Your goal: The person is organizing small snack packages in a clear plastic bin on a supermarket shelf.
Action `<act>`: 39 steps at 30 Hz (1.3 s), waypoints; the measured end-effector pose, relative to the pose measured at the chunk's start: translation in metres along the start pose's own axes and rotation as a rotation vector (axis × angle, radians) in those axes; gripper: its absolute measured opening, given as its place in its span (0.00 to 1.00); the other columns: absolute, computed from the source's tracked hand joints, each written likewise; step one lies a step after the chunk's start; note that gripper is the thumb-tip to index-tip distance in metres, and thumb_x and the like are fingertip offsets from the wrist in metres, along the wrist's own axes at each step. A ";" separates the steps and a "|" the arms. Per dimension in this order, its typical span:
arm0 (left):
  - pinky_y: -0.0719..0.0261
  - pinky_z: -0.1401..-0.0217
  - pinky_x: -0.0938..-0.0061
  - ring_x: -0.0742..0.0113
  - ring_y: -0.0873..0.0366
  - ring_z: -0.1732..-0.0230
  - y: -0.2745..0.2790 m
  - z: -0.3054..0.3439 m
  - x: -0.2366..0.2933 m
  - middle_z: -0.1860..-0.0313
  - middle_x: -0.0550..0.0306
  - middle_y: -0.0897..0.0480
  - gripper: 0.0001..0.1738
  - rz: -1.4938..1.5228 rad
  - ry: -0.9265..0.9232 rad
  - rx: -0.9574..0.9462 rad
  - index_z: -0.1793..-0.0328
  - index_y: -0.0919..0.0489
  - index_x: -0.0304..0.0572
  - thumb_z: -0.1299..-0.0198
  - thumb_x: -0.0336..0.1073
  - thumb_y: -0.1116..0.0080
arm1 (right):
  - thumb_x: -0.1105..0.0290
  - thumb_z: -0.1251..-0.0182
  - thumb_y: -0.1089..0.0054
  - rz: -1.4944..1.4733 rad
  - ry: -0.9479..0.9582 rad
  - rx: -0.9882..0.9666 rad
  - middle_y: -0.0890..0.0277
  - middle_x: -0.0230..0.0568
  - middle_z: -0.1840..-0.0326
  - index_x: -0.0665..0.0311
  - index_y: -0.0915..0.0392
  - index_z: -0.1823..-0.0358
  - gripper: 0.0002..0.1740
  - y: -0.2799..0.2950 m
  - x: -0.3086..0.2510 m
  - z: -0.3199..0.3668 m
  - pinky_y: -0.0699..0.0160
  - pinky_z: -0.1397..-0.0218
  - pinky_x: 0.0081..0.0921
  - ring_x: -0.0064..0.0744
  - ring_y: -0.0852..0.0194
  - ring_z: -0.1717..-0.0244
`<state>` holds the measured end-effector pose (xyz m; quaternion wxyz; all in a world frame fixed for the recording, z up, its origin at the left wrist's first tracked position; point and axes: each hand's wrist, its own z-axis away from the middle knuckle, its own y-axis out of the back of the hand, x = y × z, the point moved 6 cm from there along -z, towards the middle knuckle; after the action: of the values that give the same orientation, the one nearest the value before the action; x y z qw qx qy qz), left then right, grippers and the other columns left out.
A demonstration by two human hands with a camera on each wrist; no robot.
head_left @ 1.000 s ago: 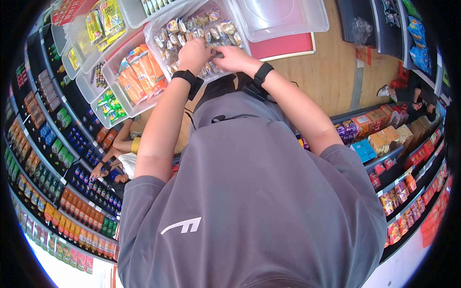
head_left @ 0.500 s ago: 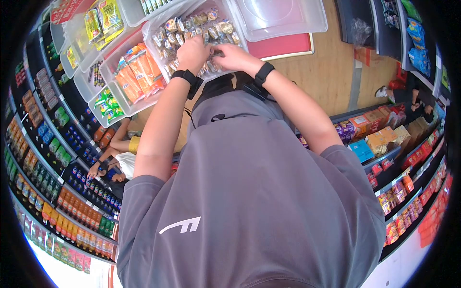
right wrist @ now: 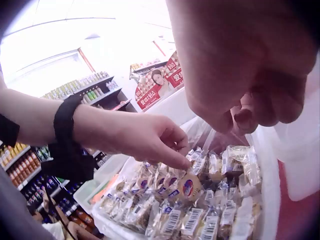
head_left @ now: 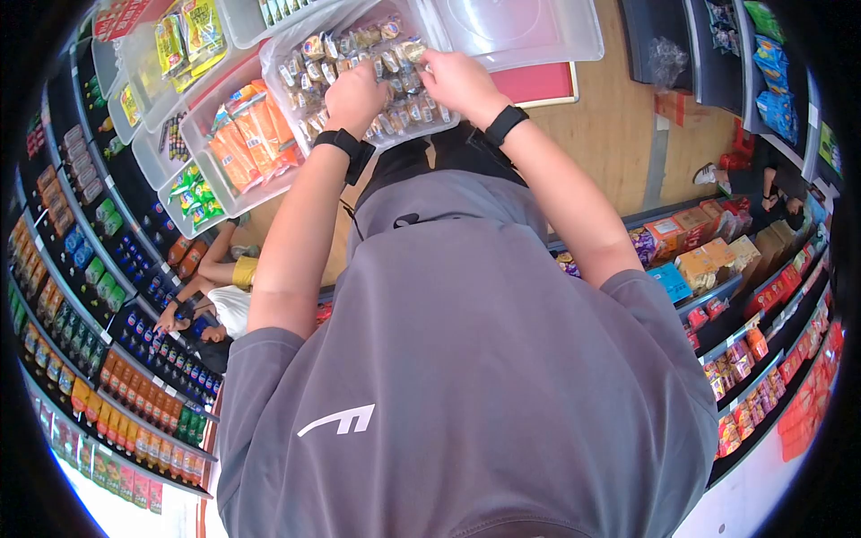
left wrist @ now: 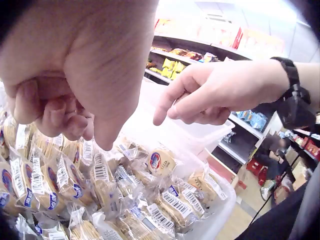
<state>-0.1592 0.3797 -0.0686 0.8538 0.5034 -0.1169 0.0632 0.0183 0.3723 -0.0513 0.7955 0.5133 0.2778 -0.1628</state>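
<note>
My left hand [head_left: 356,97] reaches down among small clear-wrapped round biscuit packs [left wrist: 165,160] in a white plastic tub [right wrist: 272,195]. In the right wrist view its thumb tip is right at the top of an upright biscuit pack [right wrist: 189,187]. The left wrist view shows its thumb pointing down and the other fingers bent inward, no pack visible between them. My right hand [head_left: 459,82] hovers over the tub's right side. Seen from the left wrist, its index finger and thumb extend and the others curl loosely, holding nothing. Rows of packs stand on edge, labels and barcodes showing.
Left of the tub are clear bins with orange packets [head_left: 247,148], green packets [head_left: 197,197] and yellow packets [head_left: 202,31]. A clear lid [head_left: 529,31] lies to the right above a red board [head_left: 538,85]. Stocked shelves surround the spot. Two other people are low down on either side.
My right hand has moved away from the left hand, up and to the right across the packs. The left hand has stayed nearly in place, shifting slightly.
</note>
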 end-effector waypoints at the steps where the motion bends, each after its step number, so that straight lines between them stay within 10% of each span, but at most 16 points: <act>1: 0.14 0.57 0.52 0.43 0.12 0.60 0.001 0.000 0.002 0.65 0.42 0.12 0.16 0.000 0.009 0.004 0.58 0.16 0.41 0.42 0.46 0.34 | 0.68 0.35 0.42 0.066 -0.026 0.005 0.15 0.56 0.67 0.67 0.19 0.56 0.11 0.003 -0.002 -0.001 0.17 0.58 0.52 0.59 0.14 0.62; 23: 0.17 0.48 0.52 0.38 0.15 0.53 -0.037 -0.028 0.059 0.58 0.33 0.14 0.12 0.313 -0.150 -0.158 0.56 0.16 0.32 0.44 0.32 0.40 | 0.70 0.41 0.38 0.225 -0.037 0.034 0.15 0.55 0.68 0.61 0.18 0.59 0.09 -0.027 0.018 -0.008 0.16 0.60 0.49 0.60 0.14 0.63; 39: 0.20 0.55 0.52 0.38 0.17 0.58 0.024 0.059 0.053 0.59 0.40 0.15 0.13 0.423 -0.497 0.160 0.48 0.19 0.41 0.40 0.30 0.40 | 0.73 0.35 0.35 -0.268 0.236 0.310 0.23 0.40 0.52 0.62 0.21 0.59 0.06 0.027 -0.036 0.072 0.17 0.60 0.39 0.47 0.17 0.61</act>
<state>-0.1220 0.3394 -0.0069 0.7248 0.5334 -0.4183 0.1233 0.0240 0.3177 0.0130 0.6402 0.6035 0.4064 -0.2465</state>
